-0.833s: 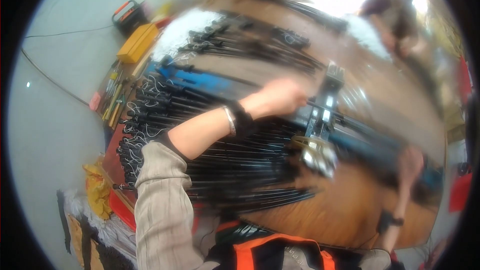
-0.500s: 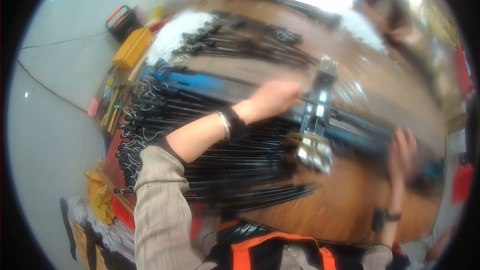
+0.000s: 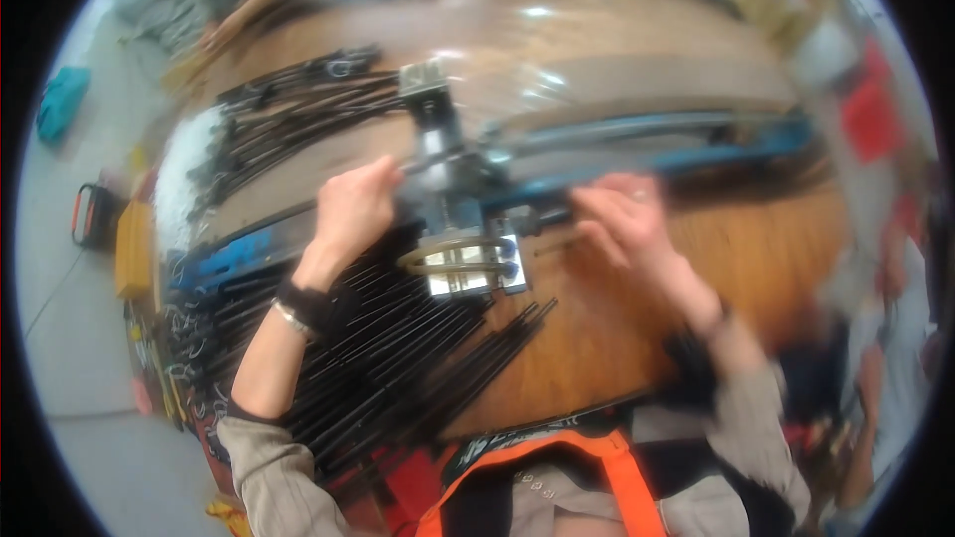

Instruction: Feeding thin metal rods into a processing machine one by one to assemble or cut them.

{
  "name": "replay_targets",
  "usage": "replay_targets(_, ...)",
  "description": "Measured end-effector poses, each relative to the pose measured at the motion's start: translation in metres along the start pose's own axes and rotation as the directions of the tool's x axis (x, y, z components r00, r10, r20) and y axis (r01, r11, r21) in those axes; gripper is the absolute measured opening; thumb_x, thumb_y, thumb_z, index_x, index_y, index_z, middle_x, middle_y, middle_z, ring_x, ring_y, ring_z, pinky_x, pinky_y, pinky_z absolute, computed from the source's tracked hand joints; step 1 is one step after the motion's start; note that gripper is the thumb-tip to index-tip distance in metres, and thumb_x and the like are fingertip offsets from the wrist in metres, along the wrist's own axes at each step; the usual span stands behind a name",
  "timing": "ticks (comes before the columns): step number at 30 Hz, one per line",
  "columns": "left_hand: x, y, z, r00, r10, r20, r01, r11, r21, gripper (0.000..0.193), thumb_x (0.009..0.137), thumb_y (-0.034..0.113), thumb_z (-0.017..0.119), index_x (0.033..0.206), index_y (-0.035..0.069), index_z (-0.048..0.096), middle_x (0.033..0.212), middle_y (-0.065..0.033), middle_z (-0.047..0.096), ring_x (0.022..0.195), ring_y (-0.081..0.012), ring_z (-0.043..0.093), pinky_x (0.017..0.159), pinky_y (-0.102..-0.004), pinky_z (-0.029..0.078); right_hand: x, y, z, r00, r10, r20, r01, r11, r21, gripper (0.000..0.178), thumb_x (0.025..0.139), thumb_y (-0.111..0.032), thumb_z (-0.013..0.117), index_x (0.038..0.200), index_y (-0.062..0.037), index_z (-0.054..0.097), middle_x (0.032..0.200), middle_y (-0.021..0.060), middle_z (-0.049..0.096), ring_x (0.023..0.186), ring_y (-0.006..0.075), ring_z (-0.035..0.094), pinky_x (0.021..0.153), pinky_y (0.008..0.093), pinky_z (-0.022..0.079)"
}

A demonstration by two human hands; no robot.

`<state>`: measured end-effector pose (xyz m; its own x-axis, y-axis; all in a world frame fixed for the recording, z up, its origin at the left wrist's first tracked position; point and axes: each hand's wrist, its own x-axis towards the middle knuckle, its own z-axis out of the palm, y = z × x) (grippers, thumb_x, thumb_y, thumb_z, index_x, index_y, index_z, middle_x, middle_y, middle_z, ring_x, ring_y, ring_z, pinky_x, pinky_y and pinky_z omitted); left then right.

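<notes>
We find right hand [image 3: 625, 219] blurred, grip unclear; cannot see inside left hand [image 3: 355, 204]; co-worker [image 3: 189, 10] cut off by upper rim.

One left hand [image 3: 356, 201] and one right hand [image 3: 629, 224] flank one metal machine [image 3: 448, 179]. Well left of the machine stand one yellow box [image 3: 132, 249] and one black-and-orange case [image 3: 92, 214]; the black rods [image 3: 398, 350] nearer its left are too many to count.

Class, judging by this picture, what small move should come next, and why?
Perhaps ease the right hand left toward the metal fixture: that hand is loosely curled near the blue rail, to the fixture's right, while the left hand is curled close by its left side. Blur hides whether either holds anything.
</notes>
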<state>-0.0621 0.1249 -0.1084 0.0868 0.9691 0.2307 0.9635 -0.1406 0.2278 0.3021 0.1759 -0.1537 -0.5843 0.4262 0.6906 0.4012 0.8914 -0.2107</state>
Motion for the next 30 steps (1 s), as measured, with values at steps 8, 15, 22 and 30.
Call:
replay_targets(8, -0.001, -0.004, 0.017, 0.98, 0.116, -0.16, -0.107, 0.992, 0.059, 0.005, 0.092, 0.009, 0.06, 0.088, 0.007, 0.057, 0.077, -0.0167, 0.064, 0.075, -0.0403, 0.064, 0.065, -0.0487, 0.048, 0.009, -0.013, 0.027, 0.979, 0.147, 0.14, -0.19, 0.906, 0.378, 0.024, 0.083, -0.003, 0.075, 0.106, -0.0019, 0.066, 0.092, 0.0157, 0.068, 0.09, 0.0342, 0.067, 0.074, 0.0409, 0.054)
replay_targets(15, 0.009, -0.039, 0.014, 0.863, 0.476, -0.173, -0.42, 0.863, 0.28, 0.01, 0.094, 0.008, 0.061, 0.103, 0.006, 0.063, 0.089, -0.0146, 0.066, 0.077, -0.0357, 0.064, 0.067, -0.0433, 0.051, -0.025, 0.007, 0.023, 0.948, 0.075, 0.311, -0.054, 0.996, -0.076, 0.016, 0.083, -0.017, 0.073, 0.092, -0.0078, 0.064, 0.086, 0.0097, 0.065, 0.086, 0.0287, 0.065, 0.071, 0.0422, 0.054)
replay_targets(22, -0.032, -0.016, -0.02, 0.916, 0.27, -0.296, 0.031, 0.688, 0.725, 0.028, 0.095, 0.02, 0.066, 0.123, 0.016, 0.065, 0.111, -0.0077, 0.07, 0.11, -0.027, 0.062, 0.096, -0.0471, 0.042, -0.041, -0.015, 0.045, 0.923, 0.007, 0.385, 0.021, 0.997, -0.07, 0.011, 0.08, -0.012, 0.066, 0.088, -0.0085, 0.06, 0.088, 0.0109, 0.061, 0.085, 0.0303, 0.061, 0.069, 0.0447, 0.051)
replay_targets(30, -0.213, 0.15, 0.004, 0.973, -0.121, 0.199, 0.125, 0.992, -0.009, 0.019, 0.075, 0.016, 0.078, 0.089, 0.012, 0.066, 0.087, -0.0056, 0.057, 0.085, -0.0248, 0.056, 0.072, -0.0381, 0.043, -0.043, -0.045, 0.024, 0.786, 0.073, 0.614, -0.267, 0.936, 0.231, 0.015, 0.093, -0.024, 0.068, 0.092, -0.0089, 0.068, 0.078, 0.0158, 0.064, 0.074, 0.0382, 0.065, 0.065, 0.0482, 0.052)
